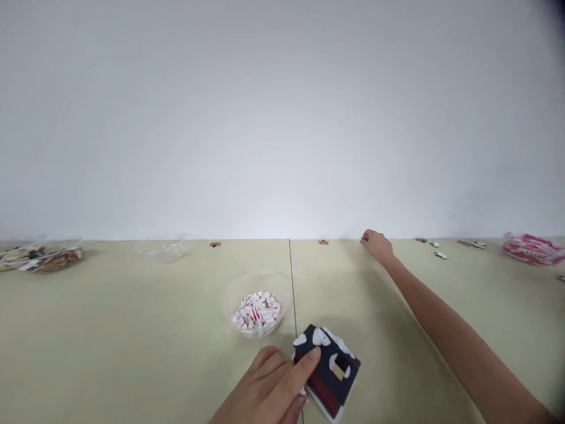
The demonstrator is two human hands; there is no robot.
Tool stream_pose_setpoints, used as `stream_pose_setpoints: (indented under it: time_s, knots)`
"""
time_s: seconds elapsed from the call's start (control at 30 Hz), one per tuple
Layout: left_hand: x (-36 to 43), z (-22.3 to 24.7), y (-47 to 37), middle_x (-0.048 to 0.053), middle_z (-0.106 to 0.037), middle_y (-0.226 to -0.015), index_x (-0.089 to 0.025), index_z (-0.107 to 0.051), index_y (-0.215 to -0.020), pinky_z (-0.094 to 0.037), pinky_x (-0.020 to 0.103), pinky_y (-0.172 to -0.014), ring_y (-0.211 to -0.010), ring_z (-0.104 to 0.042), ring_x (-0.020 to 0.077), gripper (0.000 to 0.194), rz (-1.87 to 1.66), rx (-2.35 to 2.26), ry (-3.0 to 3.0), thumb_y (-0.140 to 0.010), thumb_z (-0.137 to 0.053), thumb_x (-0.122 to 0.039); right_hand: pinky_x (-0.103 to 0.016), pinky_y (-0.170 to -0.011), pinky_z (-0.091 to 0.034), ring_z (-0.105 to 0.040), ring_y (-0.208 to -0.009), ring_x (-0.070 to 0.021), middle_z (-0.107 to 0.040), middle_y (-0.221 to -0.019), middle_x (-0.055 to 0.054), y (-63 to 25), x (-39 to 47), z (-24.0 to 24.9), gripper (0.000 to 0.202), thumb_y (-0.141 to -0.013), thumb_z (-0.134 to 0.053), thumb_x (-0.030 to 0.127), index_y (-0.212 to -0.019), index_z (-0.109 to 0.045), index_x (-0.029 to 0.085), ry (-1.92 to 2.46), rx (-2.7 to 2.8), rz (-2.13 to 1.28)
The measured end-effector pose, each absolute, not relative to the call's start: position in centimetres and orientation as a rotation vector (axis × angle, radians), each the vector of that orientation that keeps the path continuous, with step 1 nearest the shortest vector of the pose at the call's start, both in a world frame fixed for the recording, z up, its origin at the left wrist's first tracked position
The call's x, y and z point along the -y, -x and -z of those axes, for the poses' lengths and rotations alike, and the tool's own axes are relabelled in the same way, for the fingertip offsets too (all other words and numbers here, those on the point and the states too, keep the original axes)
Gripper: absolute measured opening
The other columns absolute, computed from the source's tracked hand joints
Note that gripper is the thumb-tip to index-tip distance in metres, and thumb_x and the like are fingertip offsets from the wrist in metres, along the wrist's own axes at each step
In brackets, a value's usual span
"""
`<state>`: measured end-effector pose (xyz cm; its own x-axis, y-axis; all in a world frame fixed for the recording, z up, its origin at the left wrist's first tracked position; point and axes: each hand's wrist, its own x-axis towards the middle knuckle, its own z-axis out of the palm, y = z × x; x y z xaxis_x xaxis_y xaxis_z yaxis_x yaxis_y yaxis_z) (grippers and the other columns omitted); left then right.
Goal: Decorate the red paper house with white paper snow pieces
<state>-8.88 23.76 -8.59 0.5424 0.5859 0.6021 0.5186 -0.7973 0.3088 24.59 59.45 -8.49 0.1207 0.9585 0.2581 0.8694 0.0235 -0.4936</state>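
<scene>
My left hand (282,380) grips a small dark box-like piece (334,377), its index finger pressed on the top face. The piece is navy with a dark red side, white snow-like patches and a small black-and-tan square. It is tilted near the front of the table, and part of it is hidden under the fingers. At the far edge of the table, my right hand (377,242) has its fingers pinched together. Whatever lies between those fingertips is too small to name. A brown flat piece (323,242) lies to the left of that hand.
A clear bowl (258,330) of white-and-red bits stands in front of my left hand. Farther left are a clear bowl (161,250) and bowls of brown and cream pieces (57,259). Several flat pieces (440,255) and a pink-and-white packet (533,248) lie right.
</scene>
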Motion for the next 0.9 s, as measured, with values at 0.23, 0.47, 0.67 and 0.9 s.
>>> stream_pose_setpoints:
  time_s: [0.23,0.47,0.67,0.9]
  knots:
    - [-23.0,7.0,8.2,0.010,-0.064,-0.110,-0.026,-0.019,-0.158,-0.049,0.036,-0.091,-0.095,-0.058,0.0205,0.061,-0.946,-1.064,-2.636,-0.101,-0.039,-0.019,-0.025,-0.053,-0.041,-0.051,-0.052,-0.0138,-0.058,-0.060,0.001,-18.5,-44.5,6.2,0.033,-0.084,-0.056,0.045,-0.101,-0.064,0.018,1.342,1.810,-0.675]
    - [-23.7,7.6,7.8,0.011,-0.064,-0.102,-0.022,-0.027,-0.157,-0.047,0.035,-0.087,-0.091,-0.056,0.0219,0.055,-0.928,-1.163,-2.649,-0.103,-0.034,-0.027,-0.025,-0.055,-0.041,-0.048,-0.058,-0.0124,-0.056,-0.066,0.000,-14.3,-31.9,6.0,0.038,-0.084,-0.061,0.058,-0.088,-0.062,0.019,0.978,1.697,-0.949]
    - [-23.5,8.0,7.5,0.014,-0.064,-0.121,-0.022,-0.033,-0.155,-0.047,0.040,-0.095,-0.105,-0.060,0.0250,0.053,-0.999,-1.209,-2.575,-0.102,-0.031,-0.027,-0.027,-0.062,-0.045,-0.055,-0.069,-0.0150,-0.064,-0.081,-0.003,-13.2,-27.7,6.7,0.042,-0.088,-0.057,0.059,-0.095,-0.067,0.019,0.858,1.639,-0.958]
    - [-23.2,9.7,8.1,0.018,-0.060,-0.133,-0.014,-0.037,-0.151,-0.047,0.042,-0.100,-0.115,-0.059,0.0272,0.055,-1.109,-1.270,-2.493,-0.096,-0.035,-0.017,-0.032,-0.081,-0.051,-0.061,-0.092,-0.0198,-0.067,-0.109,-0.008,-11.3,-25.2,8.2,0.052,-0.094,-0.048,0.060,-0.120,-0.067,0.019,0.799,1.641,-0.848]
